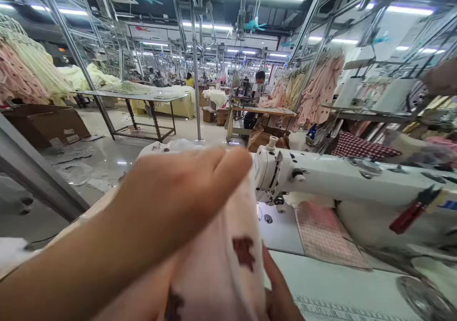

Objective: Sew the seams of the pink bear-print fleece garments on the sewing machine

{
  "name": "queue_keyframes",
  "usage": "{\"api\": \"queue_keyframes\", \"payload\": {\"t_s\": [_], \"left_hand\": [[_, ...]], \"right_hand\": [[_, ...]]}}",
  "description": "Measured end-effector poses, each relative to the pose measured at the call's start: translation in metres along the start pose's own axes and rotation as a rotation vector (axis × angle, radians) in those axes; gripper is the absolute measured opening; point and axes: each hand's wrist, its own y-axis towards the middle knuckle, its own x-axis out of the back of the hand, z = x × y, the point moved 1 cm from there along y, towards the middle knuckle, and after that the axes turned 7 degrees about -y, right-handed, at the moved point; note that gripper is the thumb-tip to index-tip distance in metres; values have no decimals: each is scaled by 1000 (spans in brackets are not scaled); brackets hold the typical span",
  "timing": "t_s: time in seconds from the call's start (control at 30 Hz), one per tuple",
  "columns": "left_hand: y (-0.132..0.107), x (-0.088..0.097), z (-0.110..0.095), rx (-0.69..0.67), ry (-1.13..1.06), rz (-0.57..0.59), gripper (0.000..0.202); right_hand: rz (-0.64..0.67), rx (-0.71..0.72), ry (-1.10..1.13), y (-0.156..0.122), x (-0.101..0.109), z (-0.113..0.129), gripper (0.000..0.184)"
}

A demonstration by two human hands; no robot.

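- Pink printed cloth [214, 264]: raised, left of sewing machine [332, 173], apart from its needle area.
- Left hand [189, 183]: closed on cloth top.
- Right hand [280, 283]: at cloth's right edge; grip hidden.
- Progress: handling underway, apparently; finished stitching cannot be told.

Both hands [191, 183] on dark-blotched pink fabric [214, 264], white sewing machine [332, 173] alongside, pink garments [317, 92] hanging beyond

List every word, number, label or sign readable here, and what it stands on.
"J", then a cut-off letter: blue lettering on the sewing machine.
Ruler-like scale on the worktop: too blurred.
Labels on the cardboard box: too small.
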Motion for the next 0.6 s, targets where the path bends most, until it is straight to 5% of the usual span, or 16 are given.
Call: {"api": "queue_keyframes", "payload": {"t_s": [0.1, 0.17, 0.27, 0.4, 0.6], "left_hand": [[45, -27, 44, 82, 393, 112, 19], [58, -54, 62, 75, 440, 166, 18], [42, -93, 68, -29, 338, 336, 10], [1, -121, 59, -183, 83, 595, 12], [-10, -137, 69, -247, -57, 523, 7]], "right_hand": [[-8, -31, -168, -15, -7, -48, 70], [-6, 37, -356, -21, -5, -74, 49], [73, 150, -448, -26, -5, -90, 14], [38, 131, -410, -23, -15, -81, 19], [223, 56, -468, -23, -25, -73, 26]]}}
